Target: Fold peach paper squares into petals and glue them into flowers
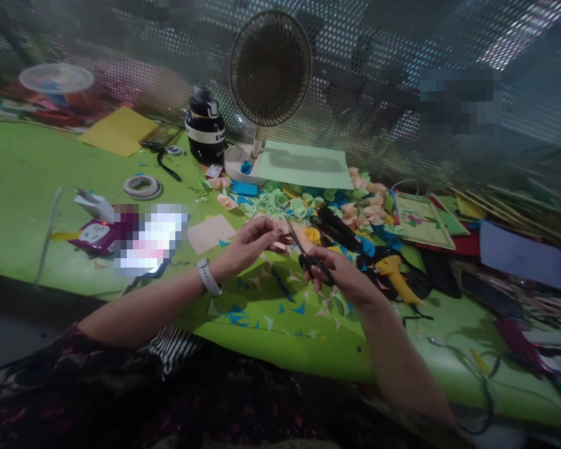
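Observation:
My right hand (339, 274) grips black-handled scissors (307, 255), fingers through the loops, blades pointing up and left. My left hand (252, 240), a pale watch band on its wrist, pinches a small piece of pinkish paper (282, 240) right at the blades. Both hands hover over the green table (28, 181) near its front edge. Small blue and pink paper scraps (262, 312) lie scattered beneath them.
A pile of folded paper flowers (359, 206) and scraps lies behind the hands. A yellow glue gun (395, 274) lies to the right, tape roll (141, 185) to the left. A desk fan (270, 68), black bottle (206, 128) and yellow sheet (119, 130) stand further back.

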A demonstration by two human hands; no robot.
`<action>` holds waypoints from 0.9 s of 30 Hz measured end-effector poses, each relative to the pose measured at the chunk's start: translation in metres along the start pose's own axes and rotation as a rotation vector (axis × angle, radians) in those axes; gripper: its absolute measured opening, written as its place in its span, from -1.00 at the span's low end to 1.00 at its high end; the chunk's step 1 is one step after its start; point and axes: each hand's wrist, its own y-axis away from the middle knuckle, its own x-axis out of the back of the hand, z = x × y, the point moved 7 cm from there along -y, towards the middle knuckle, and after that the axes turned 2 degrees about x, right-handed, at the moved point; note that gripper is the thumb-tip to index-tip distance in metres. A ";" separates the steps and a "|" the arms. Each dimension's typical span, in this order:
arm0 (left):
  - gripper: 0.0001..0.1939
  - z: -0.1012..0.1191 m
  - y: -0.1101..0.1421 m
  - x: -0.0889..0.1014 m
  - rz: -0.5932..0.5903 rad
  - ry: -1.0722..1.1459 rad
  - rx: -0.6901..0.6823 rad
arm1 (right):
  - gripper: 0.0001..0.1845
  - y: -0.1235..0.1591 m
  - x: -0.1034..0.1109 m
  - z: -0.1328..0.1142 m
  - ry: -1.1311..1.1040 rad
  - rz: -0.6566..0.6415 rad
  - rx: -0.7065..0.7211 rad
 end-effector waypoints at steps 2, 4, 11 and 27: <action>-0.70 -0.001 0.000 0.000 0.010 -0.009 0.014 | -0.42 0.000 -0.001 -0.001 0.008 0.007 0.003; -0.69 -0.003 0.000 0.000 0.016 -0.022 0.020 | -0.41 0.000 -0.001 -0.001 0.007 0.031 -0.004; -0.68 -0.006 0.000 -0.001 -0.002 -0.001 0.027 | -0.45 0.000 -0.003 0.000 -0.003 0.036 -0.018; -0.66 -0.006 -0.001 0.000 0.010 0.058 0.051 | -0.35 -0.001 0.001 0.001 0.054 0.158 0.005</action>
